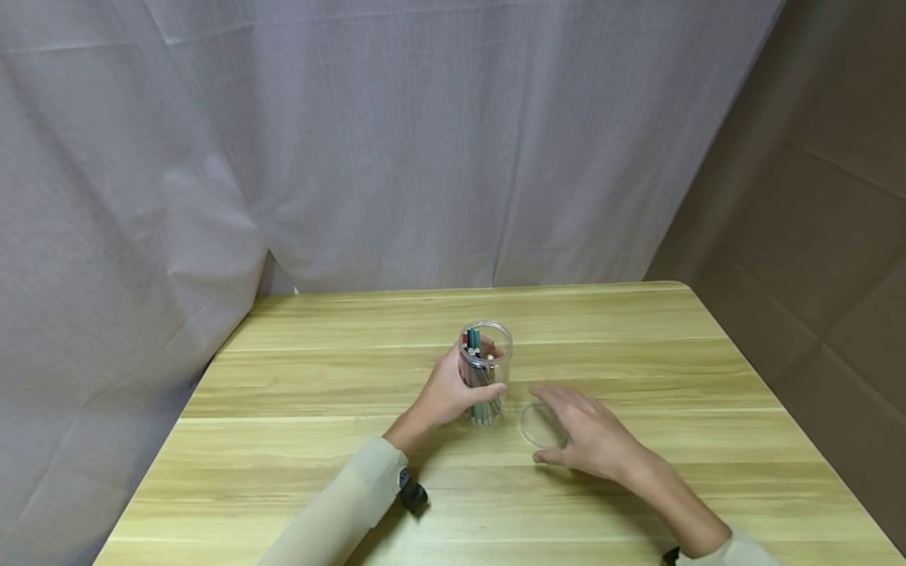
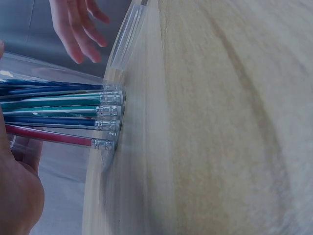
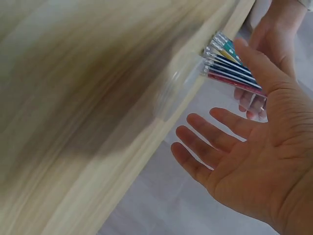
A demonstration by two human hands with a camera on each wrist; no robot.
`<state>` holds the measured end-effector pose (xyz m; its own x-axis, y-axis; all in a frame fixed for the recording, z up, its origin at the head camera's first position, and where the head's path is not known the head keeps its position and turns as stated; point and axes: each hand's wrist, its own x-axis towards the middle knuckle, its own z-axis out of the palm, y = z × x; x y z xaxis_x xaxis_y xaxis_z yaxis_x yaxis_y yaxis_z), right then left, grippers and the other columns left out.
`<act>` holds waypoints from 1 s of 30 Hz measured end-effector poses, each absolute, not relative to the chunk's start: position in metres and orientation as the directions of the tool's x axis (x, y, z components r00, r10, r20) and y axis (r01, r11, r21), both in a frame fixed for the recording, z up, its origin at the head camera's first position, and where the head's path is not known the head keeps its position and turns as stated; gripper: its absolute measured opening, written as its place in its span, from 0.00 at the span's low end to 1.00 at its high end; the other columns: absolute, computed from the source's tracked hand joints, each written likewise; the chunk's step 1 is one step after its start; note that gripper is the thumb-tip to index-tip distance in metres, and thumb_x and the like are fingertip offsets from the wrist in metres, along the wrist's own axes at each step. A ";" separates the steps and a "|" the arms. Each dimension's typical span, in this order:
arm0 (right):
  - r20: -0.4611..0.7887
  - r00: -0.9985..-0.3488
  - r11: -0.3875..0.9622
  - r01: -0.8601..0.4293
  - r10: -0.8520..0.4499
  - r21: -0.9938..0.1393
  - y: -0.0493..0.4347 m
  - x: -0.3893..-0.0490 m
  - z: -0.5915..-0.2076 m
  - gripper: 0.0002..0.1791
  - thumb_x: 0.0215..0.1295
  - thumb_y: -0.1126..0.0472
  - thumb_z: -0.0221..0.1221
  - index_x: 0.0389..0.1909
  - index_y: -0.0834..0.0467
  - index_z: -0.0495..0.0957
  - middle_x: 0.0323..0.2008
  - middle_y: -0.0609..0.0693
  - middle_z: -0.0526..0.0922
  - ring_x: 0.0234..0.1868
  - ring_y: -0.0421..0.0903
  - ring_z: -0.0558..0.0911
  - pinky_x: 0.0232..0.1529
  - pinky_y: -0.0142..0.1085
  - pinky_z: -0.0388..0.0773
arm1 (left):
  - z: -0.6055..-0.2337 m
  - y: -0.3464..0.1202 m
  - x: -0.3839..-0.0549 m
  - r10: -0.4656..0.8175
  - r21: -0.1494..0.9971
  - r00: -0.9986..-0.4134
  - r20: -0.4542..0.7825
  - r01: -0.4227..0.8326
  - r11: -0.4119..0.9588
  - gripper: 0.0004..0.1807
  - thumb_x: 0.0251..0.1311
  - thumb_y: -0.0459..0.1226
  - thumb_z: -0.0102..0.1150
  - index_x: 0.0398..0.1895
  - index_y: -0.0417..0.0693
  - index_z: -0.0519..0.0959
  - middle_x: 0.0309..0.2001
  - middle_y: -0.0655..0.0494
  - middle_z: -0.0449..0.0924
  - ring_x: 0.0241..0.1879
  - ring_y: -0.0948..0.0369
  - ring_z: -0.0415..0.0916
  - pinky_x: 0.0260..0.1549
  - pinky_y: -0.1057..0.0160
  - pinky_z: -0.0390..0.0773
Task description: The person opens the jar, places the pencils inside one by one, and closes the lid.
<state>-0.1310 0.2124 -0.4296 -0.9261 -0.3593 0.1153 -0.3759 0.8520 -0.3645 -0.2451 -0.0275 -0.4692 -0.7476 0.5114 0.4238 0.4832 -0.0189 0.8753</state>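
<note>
A clear round jar stands upright on the table, with my left hand gripping its side. Inside are several pencils in blue, green and red, their metal-and-eraser ends toward the jar's bottom in the left wrist view. To the right of the jar a clear round lid lies on the tabletop. My right hand is over the lid's right side, fingers spread and thumb apart. In the right wrist view that hand's fingers are loosely extended, with the lid beyond them and nothing in the palm.
The wood-grain table runs back to a hanging grey cloth. A brown panel stands along the right side. A small black device is on the left wrist.
</note>
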 end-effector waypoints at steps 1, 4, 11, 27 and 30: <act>0.111 -0.927 0.854 -0.373 -0.358 -0.363 0.212 -0.131 -0.431 0.55 0.46 0.50 0.84 0.74 0.63 0.71 0.70 0.67 0.75 0.68 0.70 0.75 0.65 0.73 0.69 | -0.469 -0.027 -0.245 0.512 0.877 -0.749 0.422 0.480 -0.020 0.36 0.57 0.33 0.80 0.65 0.36 0.71 0.57 0.55 0.84 0.56 0.58 0.83 0.60 0.55 0.82; 0.099 -0.930 0.859 -0.365 -0.354 -0.358 0.212 -0.131 -0.435 0.53 0.46 0.52 0.84 0.73 0.63 0.71 0.69 0.67 0.75 0.68 0.70 0.75 0.66 0.73 0.67 | -0.469 -0.027 -0.245 0.514 0.881 -0.751 0.415 0.473 -0.020 0.36 0.57 0.33 0.80 0.65 0.35 0.70 0.57 0.55 0.84 0.56 0.59 0.82 0.61 0.56 0.82; 0.087 -0.937 0.867 -0.347 -0.339 -0.357 0.213 -0.131 -0.442 0.46 0.51 0.57 0.81 0.71 0.65 0.73 0.69 0.67 0.75 0.69 0.71 0.73 0.66 0.74 0.67 | -0.469 -0.027 -0.245 0.511 0.879 -0.752 0.417 0.476 -0.017 0.35 0.56 0.34 0.80 0.64 0.39 0.71 0.57 0.55 0.84 0.56 0.59 0.82 0.60 0.56 0.82; 0.168 -0.940 0.858 -0.340 -0.297 -0.385 0.219 -0.136 -0.453 0.39 0.53 0.61 0.80 0.66 0.67 0.77 0.64 0.66 0.80 0.63 0.68 0.79 0.62 0.67 0.76 | -0.470 -0.027 -0.246 0.509 0.869 -0.739 0.441 0.494 -0.036 0.35 0.57 0.34 0.80 0.64 0.36 0.71 0.56 0.56 0.84 0.55 0.58 0.83 0.58 0.55 0.83; 0.201 -0.937 0.850 -0.346 -0.287 -0.397 0.223 -0.142 -0.446 0.38 0.55 0.61 0.79 0.66 0.67 0.77 0.63 0.65 0.80 0.61 0.67 0.81 0.59 0.64 0.80 | -0.470 -0.027 -0.246 0.508 0.866 -0.737 0.446 0.498 -0.037 0.35 0.57 0.34 0.80 0.65 0.36 0.71 0.57 0.55 0.83 0.55 0.57 0.82 0.58 0.56 0.83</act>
